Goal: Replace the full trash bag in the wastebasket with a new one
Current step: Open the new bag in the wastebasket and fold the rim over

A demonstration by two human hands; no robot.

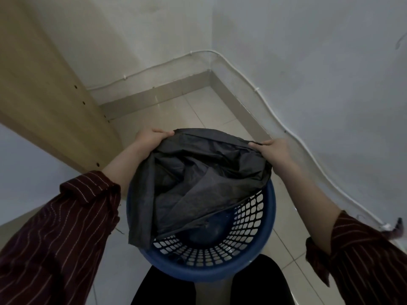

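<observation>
Over a blue basket (pixel 267 219) on the tiled floor (pixel 198 111), both hands stretch a black bag (pixel 198 177) open. Left hand (pixel 149 139) pinches the bag's far-left edge, fingers curled; right hand (pixel 275 149) pinches the far-right edge. Most of the bag hangs inside the basket, near side draped over the left rim

Two hands (pixel 152 139) (pixel 273 148), one black trash bag (pixel 198 183), one blue wastebasket (pixel 271 213), one wooden panel (pixel 44 95), one white cable (pixel 154 68).

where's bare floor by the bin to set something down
Bare tiles lie beyond the wastebasket, up to the corner baseboard, and to its right. Crowded: its far rim, where left hand and right hand grip the trash bag.
</observation>
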